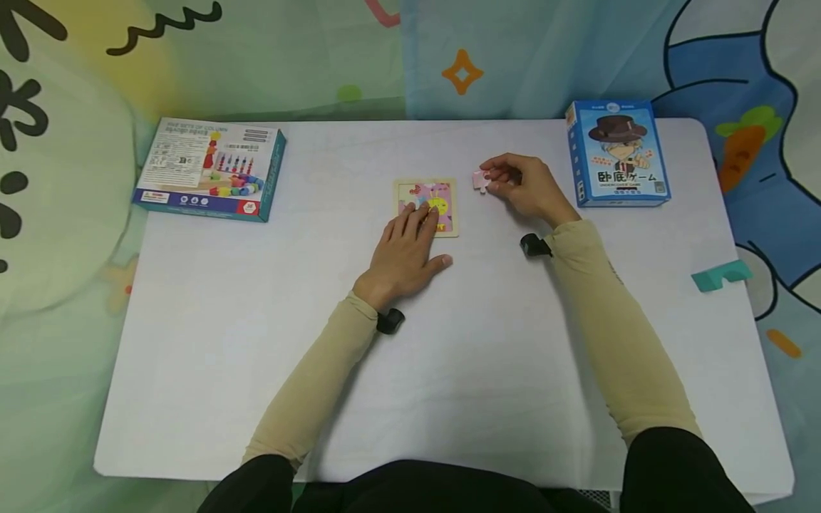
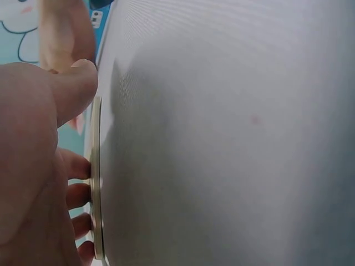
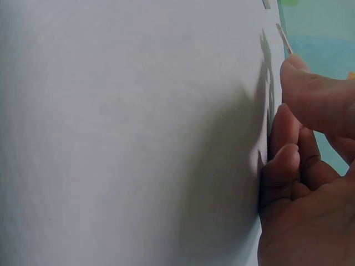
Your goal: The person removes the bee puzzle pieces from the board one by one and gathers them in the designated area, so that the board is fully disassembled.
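A small square jigsaw puzzle [image 1: 455, 206] with a pale wooden frame and a pink and yellow picture lies mid-table. My left hand [image 1: 405, 260] rests on its lower left part, fingers extended and covering some of the picture. From the left wrist view, those fingertips lie on the puzzle board [image 2: 96, 183], seen edge-on. To the right of it, my right hand [image 1: 524, 187] pinches a pink puzzle piece [image 1: 479, 181] between thumb and fingers. The thin edge of that puzzle piece [image 3: 284, 40] sticks out past the thumb in the right wrist view, close over the table.
At the back left lies a game box [image 1: 208, 167] with colourful pieces pictured on it. A blue box [image 1: 618, 153] with a cartoon figure in a hat is at the back right. Near the right table edge sits a teal notched block [image 1: 721, 275]. Patterned cloth [image 1: 513, 57] hangs behind the white table [image 1: 256, 356].
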{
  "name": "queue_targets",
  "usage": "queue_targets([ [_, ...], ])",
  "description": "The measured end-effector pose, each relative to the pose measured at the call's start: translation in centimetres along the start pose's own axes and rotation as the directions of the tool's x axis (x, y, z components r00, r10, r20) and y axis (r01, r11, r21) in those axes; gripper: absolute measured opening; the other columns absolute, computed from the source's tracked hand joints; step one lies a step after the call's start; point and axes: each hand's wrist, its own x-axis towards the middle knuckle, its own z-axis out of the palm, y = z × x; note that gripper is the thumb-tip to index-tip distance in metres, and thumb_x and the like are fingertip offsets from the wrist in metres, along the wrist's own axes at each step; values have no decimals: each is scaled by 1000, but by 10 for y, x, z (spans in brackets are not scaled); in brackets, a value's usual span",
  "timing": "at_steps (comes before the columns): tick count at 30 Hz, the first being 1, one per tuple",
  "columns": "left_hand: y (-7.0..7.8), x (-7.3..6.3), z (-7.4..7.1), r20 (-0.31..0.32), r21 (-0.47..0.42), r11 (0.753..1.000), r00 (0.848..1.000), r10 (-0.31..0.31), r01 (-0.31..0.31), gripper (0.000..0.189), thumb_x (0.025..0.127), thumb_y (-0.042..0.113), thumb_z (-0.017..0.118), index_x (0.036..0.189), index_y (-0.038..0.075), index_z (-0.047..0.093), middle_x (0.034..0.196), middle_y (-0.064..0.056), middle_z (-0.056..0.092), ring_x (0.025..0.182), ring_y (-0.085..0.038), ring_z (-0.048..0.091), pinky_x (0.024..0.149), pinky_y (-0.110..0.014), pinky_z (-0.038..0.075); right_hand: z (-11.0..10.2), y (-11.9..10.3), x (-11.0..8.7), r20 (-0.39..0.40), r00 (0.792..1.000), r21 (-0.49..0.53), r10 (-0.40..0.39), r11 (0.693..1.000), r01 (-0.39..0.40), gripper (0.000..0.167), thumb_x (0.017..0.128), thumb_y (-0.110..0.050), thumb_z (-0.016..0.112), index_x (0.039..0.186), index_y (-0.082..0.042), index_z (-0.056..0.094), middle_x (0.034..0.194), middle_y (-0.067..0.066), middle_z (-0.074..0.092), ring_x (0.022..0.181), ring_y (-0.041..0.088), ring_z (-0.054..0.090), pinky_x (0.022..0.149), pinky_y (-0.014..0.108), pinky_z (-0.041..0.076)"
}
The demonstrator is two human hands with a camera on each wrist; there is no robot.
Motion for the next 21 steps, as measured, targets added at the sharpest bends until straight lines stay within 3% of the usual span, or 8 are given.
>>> queue_targets([
  [14, -1, 0, -1, -1, -41, 999, 1000, 1, -1, 84, 109, 57, 48, 172, 12, 13, 179, -9, 12, 167, -30, 2, 135, -45, 8, 3, 2, -1, 28, 999, -41, 20, 999, -19, 39, 101, -4, 70, 140, -7, 68, 121, 15, 63, 109, 23, 54, 99, 29, 45],
  [21, -1, 0, -2, -22, -29, 1000, 1000, 3, -4, 82, 109, 57, 47, 170, 11, 18, 177, -10, 16, 166, -33, 6, 134, -47, 12, 2, 3, 0, 32, 999, -40, -10, 999, 11, 39, 101, -7, 72, 140, -9, 69, 119, 14, 64, 107, 22, 54, 93, 23, 43],
])
